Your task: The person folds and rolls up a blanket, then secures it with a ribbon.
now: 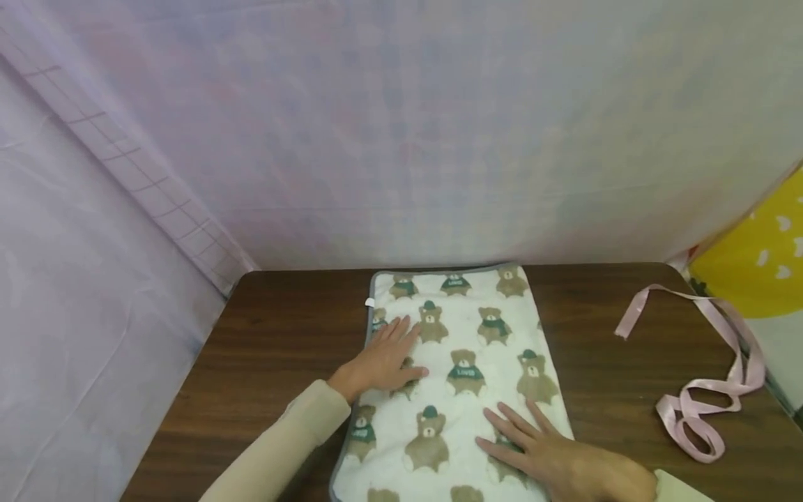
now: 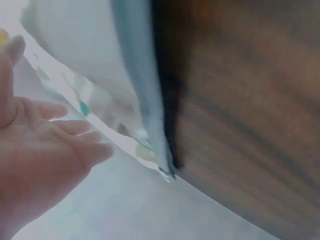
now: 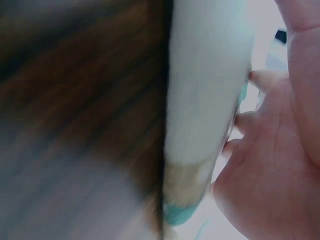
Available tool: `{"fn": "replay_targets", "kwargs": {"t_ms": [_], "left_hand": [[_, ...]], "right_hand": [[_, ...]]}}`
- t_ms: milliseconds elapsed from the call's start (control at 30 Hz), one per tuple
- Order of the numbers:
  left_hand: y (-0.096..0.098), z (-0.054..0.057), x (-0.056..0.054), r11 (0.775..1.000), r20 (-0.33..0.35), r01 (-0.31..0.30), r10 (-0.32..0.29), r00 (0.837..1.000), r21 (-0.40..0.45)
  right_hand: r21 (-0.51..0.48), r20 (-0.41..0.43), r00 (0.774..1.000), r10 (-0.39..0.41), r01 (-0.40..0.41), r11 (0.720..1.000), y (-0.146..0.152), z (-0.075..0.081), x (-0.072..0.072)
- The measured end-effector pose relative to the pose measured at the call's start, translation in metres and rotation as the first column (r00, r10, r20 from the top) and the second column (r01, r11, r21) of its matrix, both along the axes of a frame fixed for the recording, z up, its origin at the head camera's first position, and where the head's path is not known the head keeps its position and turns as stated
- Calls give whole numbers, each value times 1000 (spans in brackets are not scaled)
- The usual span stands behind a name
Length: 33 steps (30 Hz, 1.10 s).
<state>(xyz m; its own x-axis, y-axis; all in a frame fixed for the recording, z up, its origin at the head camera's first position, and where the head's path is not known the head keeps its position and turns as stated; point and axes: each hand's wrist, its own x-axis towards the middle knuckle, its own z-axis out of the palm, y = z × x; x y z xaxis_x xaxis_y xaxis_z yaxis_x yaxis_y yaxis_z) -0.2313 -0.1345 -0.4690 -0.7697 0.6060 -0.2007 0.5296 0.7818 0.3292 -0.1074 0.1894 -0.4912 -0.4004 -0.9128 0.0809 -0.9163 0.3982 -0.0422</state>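
Evenly, we hold our left hand (image 1: 385, 359) and right hand (image 1: 544, 450), both spread and gripping nothing, over the bear-print cloth (image 1: 464, 328); light outward strokes should smooth it best.

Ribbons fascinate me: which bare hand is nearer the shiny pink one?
The right hand; the left hand rests farther from the ribbon, near the grey-trimmed left edge of the white bear-print cloth.
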Motion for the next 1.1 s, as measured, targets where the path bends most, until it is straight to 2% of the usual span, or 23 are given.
{"fn": "replay_targets", "kwargs": {"t_ms": [67, 133, 233, 300, 367, 467, 533, 600, 667, 733, 767, 833, 900, 967, 1033, 1100], "left_hand": [[5, 0, -12, 1000, -15, 2, -2, 1000, -7], [11, 0, -23, 1000, -31, 0, -1, 1000, -20], [22, -3, -36, 999, -46, -7, 5, 999, -31], [29, -5, -41, 999, -54, -15, 12, 998, -38], [36, -7, -45, 999, -64, -21, 18, 998, -46], [46, -9, -49, 997, -61, -46, 42, 997, -69], [51, -11, -52, 994, -48, -66, 62, 997, -89], [52, -14, -54, 992, -26, -83, 81, 996, -99], [49, -17, -55, 990, 2, -93, 94, 996, -103], [41, -20, -56, 990, 26, -105, 108, 994, -98], [36, -21, -57, 989, 34, -112, 116, 993, -95], [25, -24, -59, 987, 34, -131, 134, 990, -90], [14, -27, -61, 986, 20, -143, 145, 989, -90], [6, -30, -62, 985, -2, -144, 145, 989, -96], [3, -32, -61, 986, -31, -138, 136, 990, -92], [4, -34, -55, 991, -72, -106, 100, 992, -86]], "right_hand": [[-3, 15, 1000, 13, -13, 1000, -1, 3, -1], [-48, 66, 998, 8, -5, 999, -4, 7, -7], [-109, 208, 977, -55, 79, 991, -13, 18, -30], [-128, 279, 950, -136, 178, 976, -19, 25, -53], [-93, 313, 918, -244, 285, 954, -25, 29, -79], [-39, 312, 871, -379, 410, 911, -33, 27, -116], [8, 316, 835, -450, 472, 881, -37, 21, -136], [52, 336, 793, -507, 522, 851, -40, 13, -151], [95, 372, 748, -550, 559, 824, -39, 5, -160], [118, 394, 713, -579, 586, 802, -34, 0, -164], [118, 401, 704, -586, 594, 796, -30, -2, -165], [113, 405, 700, -588, 600, 792, -20, -4, -167], [93, 405, 711, -575, 593, 800, -11, -5, -167], [88, 412, 713, -568, 589, 803, -3, -4, -166], [93, 414, 715, -564, 583, 807, 3, -2, -163], [102, 406, 725, -556, 569, 816, 4, 1, -157]]}}
